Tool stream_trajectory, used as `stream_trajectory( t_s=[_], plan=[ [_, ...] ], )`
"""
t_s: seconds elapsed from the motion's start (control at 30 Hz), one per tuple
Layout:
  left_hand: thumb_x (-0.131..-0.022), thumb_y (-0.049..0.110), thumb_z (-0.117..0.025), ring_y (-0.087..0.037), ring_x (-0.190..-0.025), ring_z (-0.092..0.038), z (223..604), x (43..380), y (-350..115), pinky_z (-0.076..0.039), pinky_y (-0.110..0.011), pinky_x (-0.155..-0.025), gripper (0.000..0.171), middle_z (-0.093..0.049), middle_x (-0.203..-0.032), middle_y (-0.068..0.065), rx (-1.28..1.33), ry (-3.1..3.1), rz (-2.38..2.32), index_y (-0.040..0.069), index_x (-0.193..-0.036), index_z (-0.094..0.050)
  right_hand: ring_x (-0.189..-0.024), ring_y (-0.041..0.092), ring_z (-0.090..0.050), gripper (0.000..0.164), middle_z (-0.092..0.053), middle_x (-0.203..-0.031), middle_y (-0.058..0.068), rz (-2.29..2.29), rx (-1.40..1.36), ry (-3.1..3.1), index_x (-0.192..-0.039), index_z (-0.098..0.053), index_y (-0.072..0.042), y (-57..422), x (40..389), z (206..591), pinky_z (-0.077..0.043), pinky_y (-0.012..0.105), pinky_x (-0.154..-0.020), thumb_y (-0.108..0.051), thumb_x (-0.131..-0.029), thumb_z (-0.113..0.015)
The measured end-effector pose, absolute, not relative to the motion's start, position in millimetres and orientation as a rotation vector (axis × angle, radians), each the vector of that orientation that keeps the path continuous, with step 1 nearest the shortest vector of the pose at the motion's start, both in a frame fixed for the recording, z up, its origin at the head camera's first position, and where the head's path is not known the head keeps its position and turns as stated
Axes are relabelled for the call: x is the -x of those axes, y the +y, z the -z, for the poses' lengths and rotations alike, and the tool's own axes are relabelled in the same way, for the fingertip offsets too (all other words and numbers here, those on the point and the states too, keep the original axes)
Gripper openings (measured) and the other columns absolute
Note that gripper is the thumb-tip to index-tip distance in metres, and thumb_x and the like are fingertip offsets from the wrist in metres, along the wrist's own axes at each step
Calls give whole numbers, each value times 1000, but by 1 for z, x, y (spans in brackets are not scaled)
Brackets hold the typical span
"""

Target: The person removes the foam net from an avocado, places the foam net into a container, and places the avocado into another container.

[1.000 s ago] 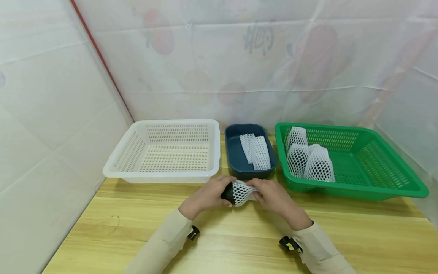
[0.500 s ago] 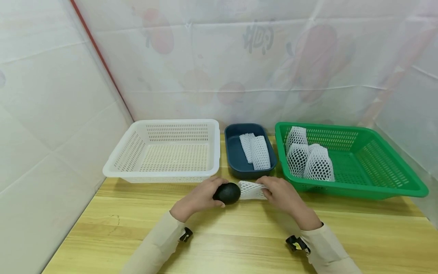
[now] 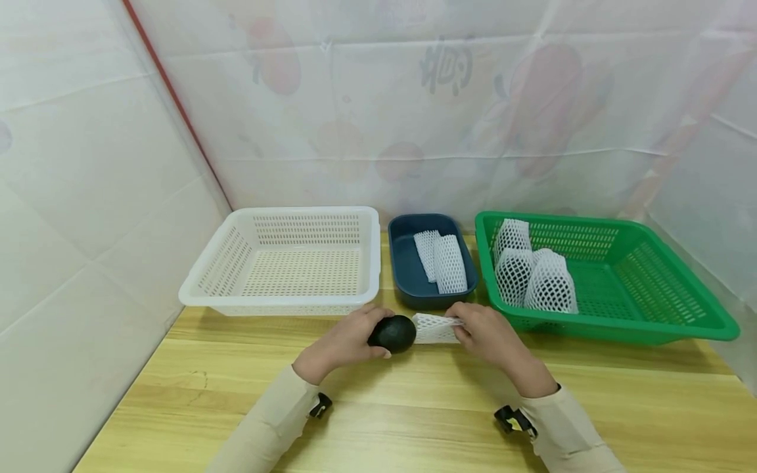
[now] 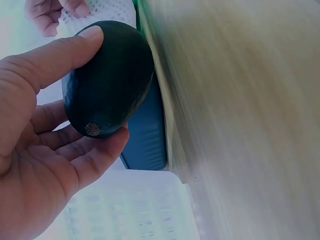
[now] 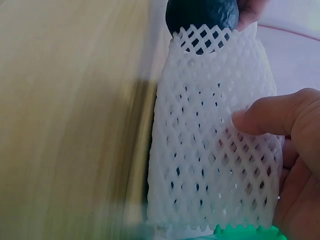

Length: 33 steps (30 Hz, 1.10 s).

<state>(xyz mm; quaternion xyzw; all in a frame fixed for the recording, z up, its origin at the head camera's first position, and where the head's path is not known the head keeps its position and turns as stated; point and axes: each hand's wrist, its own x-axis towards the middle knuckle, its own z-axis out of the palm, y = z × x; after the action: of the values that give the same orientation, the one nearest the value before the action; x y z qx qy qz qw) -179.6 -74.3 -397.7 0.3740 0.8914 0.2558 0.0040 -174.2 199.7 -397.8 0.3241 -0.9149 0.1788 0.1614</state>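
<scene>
A dark green, nearly black avocado (image 3: 393, 334) is held by my left hand (image 3: 349, 338), thumb on one side and fingers on the other. Its stem end shows in the left wrist view, where the avocado (image 4: 110, 80) fills the grasp. My right hand (image 3: 487, 335) pinches a white foam net sleeve (image 3: 434, 328) between thumb and fingers. In the right wrist view the sleeve (image 5: 215, 135) looks flattened, with its mouth beside the avocado (image 5: 202, 15). Whether the two touch I cannot tell.
Behind the hands stands a dark blue tray (image 3: 403, 263) with two flat foam sleeves (image 3: 451, 264). A white basket (image 3: 284, 301) is at the left. The green basket (image 3: 627, 328) at the right holds several net-wrapped items (image 3: 551, 282). A cloth wall (image 3: 367, 118) rises behind.
A second ago the sleeve was partly over the avocado. It came off as my left hand drew the avocado left and my right hand moved slightly right. Since half a second ago almost nothing moved.
</scene>
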Motion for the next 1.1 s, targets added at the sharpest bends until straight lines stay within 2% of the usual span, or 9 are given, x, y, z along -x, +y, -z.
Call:
stream_trajectory(
  t_s=[0.2,0.47,0.63,0.9,1.1],
  plan=[
    [-73,19,-81,-23,-104,-52,396,179,-75,-43,-38,-88,59,-54,-118,-11,-1160,2785,-813,3,-122,-53,-65,13,-56,22,-63,-79,1,-502,-927,-2596,-89,-61,-9,199,174,394,-47,31,-57,4,-74,-70],
    [-74,20,-80,-23,-101,-53,389,174,-81,-44,-38,-86,58,-54,-116,-11,-1188,2790,-833,1,-122,-53,-56,8,-50,24,-64,-78,4,-524,-973,-2510,-92,-60,-3,197,178,385,-46,28,-52,6,-73,-71],
    [-74,21,-79,-22,-101,-53,387,170,-85,-44,-38,-85,59,-53,-118,-11,-1199,2793,-827,1,-123,-53,-59,11,-52,24,-64,-80,6,-542,-995,-2466,-91,-59,-3,195,181,379,-47,29,-54,8,-73,-71],
    [-75,23,-78,-19,-99,-53,384,163,-92,-45,-36,-83,58,-53,-118,-8,-1169,2788,-840,4,-124,-53,-73,20,-58,18,-62,-88,10,-577,-920,-2537,-91,-61,-1,197,183,368,-50,35,-62,5,-76,-70],
    [-74,22,-79,-17,-96,-53,381,163,-96,-46,-34,-81,57,-55,-115,-7,-1192,2797,-862,4,-122,-54,-65,16,-55,18,-61,-82,7,-630,-874,-2522,-91,-60,-1,198,188,366,-48,33,-57,5,-77,-70]
  ],
)
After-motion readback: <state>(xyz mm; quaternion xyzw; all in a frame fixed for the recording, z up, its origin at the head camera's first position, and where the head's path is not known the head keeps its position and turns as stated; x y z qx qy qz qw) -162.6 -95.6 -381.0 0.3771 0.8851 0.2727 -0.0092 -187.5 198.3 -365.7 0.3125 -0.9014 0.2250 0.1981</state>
